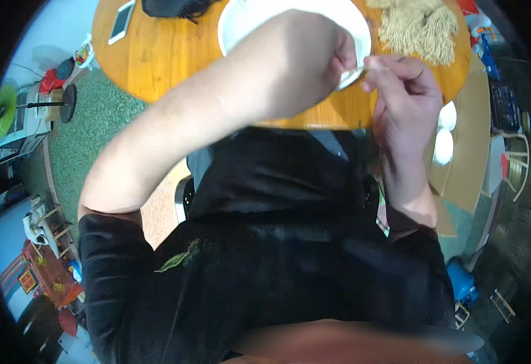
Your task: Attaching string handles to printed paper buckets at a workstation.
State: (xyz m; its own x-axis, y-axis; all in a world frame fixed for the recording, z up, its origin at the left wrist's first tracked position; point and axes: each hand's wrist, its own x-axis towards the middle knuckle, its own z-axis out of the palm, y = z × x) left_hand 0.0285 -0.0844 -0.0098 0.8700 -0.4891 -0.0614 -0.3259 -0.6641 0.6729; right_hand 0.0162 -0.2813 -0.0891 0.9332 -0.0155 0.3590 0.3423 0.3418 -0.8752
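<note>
Your left hand (305, 70), over the white basin (234, 23), closes fingertips on a thin pale strand (354, 70) at its near-right rim. Your right hand (406, 100), just beyond, pinches it too. Tan bundle (420, 30) right of basin.

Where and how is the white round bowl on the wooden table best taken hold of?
Probably pinch the white round bowl at its left rim, coming from the left: that curved edge shows bare, while the left hand and forearm cover much of its near side and the right hand is beside its right edge.
</note>
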